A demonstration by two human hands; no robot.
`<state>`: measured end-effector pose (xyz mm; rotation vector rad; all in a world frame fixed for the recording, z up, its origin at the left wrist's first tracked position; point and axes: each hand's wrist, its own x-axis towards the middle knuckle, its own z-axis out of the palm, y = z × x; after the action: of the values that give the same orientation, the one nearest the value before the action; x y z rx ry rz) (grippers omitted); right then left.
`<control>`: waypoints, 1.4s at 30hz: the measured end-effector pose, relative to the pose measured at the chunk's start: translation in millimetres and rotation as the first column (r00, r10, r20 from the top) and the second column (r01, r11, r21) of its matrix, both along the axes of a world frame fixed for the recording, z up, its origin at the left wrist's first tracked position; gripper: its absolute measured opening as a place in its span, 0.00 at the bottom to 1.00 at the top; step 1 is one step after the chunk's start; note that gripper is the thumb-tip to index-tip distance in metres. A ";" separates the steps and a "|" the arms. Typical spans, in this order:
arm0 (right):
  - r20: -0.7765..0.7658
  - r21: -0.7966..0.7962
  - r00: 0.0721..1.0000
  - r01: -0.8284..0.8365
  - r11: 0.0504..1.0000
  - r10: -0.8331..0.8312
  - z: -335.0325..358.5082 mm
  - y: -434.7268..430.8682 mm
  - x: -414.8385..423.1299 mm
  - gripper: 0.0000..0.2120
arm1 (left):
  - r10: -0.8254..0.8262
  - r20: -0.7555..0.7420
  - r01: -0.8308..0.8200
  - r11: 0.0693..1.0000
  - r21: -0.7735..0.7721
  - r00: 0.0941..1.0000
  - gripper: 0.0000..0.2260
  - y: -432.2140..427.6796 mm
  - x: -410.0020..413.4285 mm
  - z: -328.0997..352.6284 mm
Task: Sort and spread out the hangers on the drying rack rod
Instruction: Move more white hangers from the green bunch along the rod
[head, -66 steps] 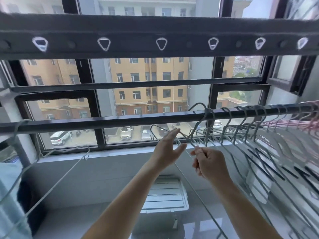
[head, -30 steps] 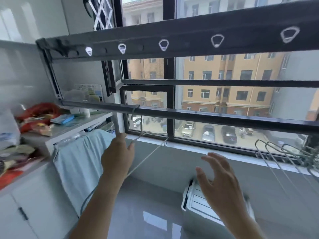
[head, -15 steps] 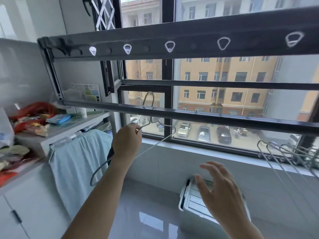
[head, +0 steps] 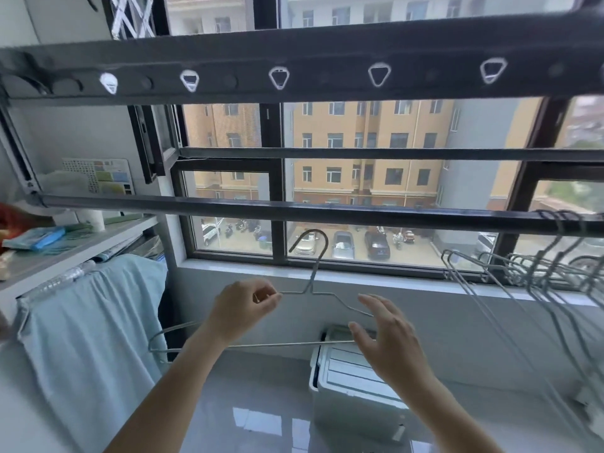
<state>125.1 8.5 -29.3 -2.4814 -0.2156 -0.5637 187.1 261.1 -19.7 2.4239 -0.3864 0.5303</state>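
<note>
Left hand pinching wire hanger at its shoulder, hook below the drying rack rod, unhooked. Right hand spread, empty, just beside hanger's right arm. Bunched hangers at three o'clock; bare rod leftward toward nine.

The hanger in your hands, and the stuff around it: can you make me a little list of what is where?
held item: thin grey wire hanger, hook up, below the rod, not hung
left hand: pinching the hanger's left shoulder
right hand: open, fingers spread, at the hanger's right end
dark metal drying rack rod: bare along its left and middle
other wire hangers: bunched on the rod's right end
floor: white plastic lidded box
left side: light blue cloth draped
</note>
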 end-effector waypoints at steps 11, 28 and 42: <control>0.143 0.345 0.989 -0.074 0.936 0.026 -13.9 7.6 -22.3 0.08 | -0.350 0.235 0.376 0.924 -0.074 0.907 0.13 -19.7 9.6 12.5; 0.197 0.057 0.905 0.374 0.926 -0.378 50.0 -12.0 -17.2 0.13 | -0.311 0.183 0.356 0.875 -0.328 0.933 0.03 -112.3 56.5 42.1; -0.023 0.102 0.990 0.138 0.985 -0.136 28.6 40.5 -13.1 0.10 | -0.238 0.429 0.396 0.857 -0.330 0.872 0.10 -114.9 6.5 49.5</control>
<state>111.9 49.0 -0.7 -2.4117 -0.0092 -0.5967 193.6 146.2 29.8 1.7962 -0.7512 0.8312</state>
